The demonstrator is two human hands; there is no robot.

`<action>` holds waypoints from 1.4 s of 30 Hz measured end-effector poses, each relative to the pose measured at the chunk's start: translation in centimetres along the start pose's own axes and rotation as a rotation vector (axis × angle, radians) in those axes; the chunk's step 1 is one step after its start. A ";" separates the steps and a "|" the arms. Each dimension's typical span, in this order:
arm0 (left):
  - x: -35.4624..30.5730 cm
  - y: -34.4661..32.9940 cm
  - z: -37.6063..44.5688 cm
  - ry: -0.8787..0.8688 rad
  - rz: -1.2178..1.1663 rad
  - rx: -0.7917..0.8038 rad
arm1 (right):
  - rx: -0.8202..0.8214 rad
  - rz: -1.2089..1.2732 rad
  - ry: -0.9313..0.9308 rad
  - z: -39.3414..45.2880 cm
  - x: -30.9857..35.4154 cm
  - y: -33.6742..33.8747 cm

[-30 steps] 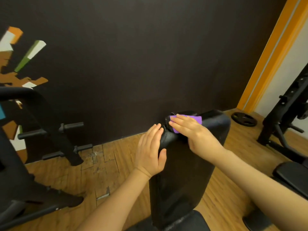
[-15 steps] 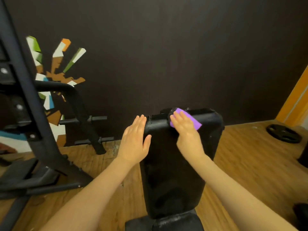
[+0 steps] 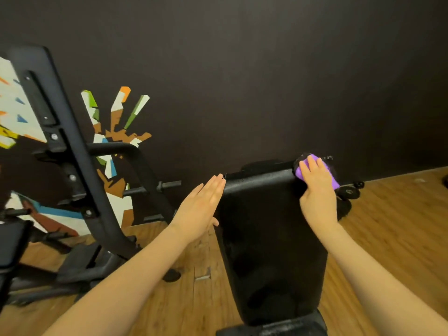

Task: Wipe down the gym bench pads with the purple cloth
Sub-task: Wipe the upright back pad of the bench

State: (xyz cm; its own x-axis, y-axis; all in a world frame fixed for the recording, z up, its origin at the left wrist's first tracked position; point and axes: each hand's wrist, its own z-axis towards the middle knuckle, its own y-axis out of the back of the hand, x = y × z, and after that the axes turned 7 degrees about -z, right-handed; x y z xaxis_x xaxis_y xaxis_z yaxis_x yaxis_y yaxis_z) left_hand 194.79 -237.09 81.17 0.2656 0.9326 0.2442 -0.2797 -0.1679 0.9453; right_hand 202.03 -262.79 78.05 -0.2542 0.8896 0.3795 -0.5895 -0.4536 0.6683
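right hand (image 3: 318, 187) presses the purple cloth (image 3: 312, 169) on the top right corner of the bench back pad (image 3: 271, 238).

the cloth lies folded under the right hand's flat, straight fingers, draped over the pad's upper edge at that corner. the left hand (image 3: 200, 209) is flat with fingers straight and together, fingertips at the pad's top left corner, palm against its left edge, gripping nothing. the pad stands raised over a wooden floor (image 3: 388, 226), before a dark wall (image 3: 242, 69); a black machine frame (image 3: 72, 166) stands to the left.
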 end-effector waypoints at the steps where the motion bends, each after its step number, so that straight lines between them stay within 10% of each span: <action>1: 0.0 0.0 0.1 0.016 -0.029 0.000 | -0.011 0.025 0.015 -0.7 1.7 -0.5; 7: -0.6 0.1 0.0 0.068 -0.046 -0.026 | 0.141 0.142 0.343 -5.0 11.3 -3.1; 12: -0.8 0.0 0.0 0.119 -0.148 -0.021 | 0.097 -0.026 0.546 -3.5 5.1 -2.3; 21: -0.5 -0.2 0.0 0.094 -0.151 -0.042 | 0.002 0.056 -0.045 -2.4 -1.5 1.1; 29: 0.5 0.5 -0.2 0.034 -0.158 0.016 | 0.130 0.084 0.464 -5.7 11.6 -3.1; 35: 1.2 0.8 0.0 0.011 -0.249 0.094 | 0.077 -0.032 0.554 -5.5 8.3 -4.2; 42: 0.6 0.6 -0.2 0.021 -0.162 0.058 | 0.025 -0.083 0.057 -4.6 -1.2 -2.1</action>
State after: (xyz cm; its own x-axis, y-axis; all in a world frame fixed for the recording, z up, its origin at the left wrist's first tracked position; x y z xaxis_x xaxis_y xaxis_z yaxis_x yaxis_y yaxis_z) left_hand 194.62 -236.53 81.88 0.2831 0.9554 0.0837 -0.1807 -0.0325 0.9830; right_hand 200.02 -262.70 73.24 -0.2486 0.9256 0.2854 -0.5913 -0.3784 0.7122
